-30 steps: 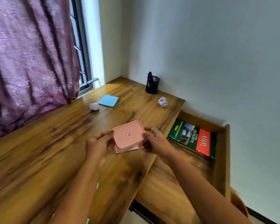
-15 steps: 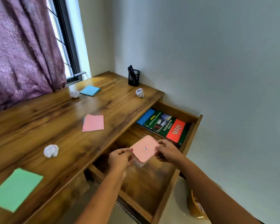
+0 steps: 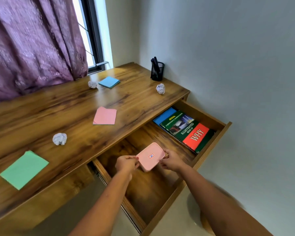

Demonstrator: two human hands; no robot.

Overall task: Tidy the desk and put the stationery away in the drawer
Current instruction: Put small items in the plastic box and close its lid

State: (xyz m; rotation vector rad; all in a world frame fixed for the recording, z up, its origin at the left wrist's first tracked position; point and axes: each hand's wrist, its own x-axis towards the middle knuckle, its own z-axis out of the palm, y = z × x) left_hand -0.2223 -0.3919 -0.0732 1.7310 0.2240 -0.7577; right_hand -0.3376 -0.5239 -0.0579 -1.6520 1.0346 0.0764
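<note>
A small pink box (image 3: 150,157) with a sticker on its lid is held low inside the open wooden drawer (image 3: 211,147). My left hand (image 3: 126,163) grips its left end and my right hand (image 3: 171,160) grips its right end. Whether the box touches the drawer floor I cannot tell. On the wooden desk (image 3: 71,106) lie a pink pad (image 3: 105,116), a blue pad (image 3: 109,81) and a green sheet (image 3: 24,169). A black mesh pen cup (image 3: 157,69) with pens stands at the far corner.
Three crumpled paper balls lie on the desk: one near the green sheet (image 3: 59,138), one by the blue pad (image 3: 92,84), one near the pen cup (image 3: 160,88). A book titled "WHY" (image 3: 186,130) lies on a blue book at the drawer's far end. A purple curtain (image 3: 32,45) hangs at left.
Both hands carried the pink box from above the desk edge down into the open drawer. The view swung back, so more of the desk and drawer shows.
</note>
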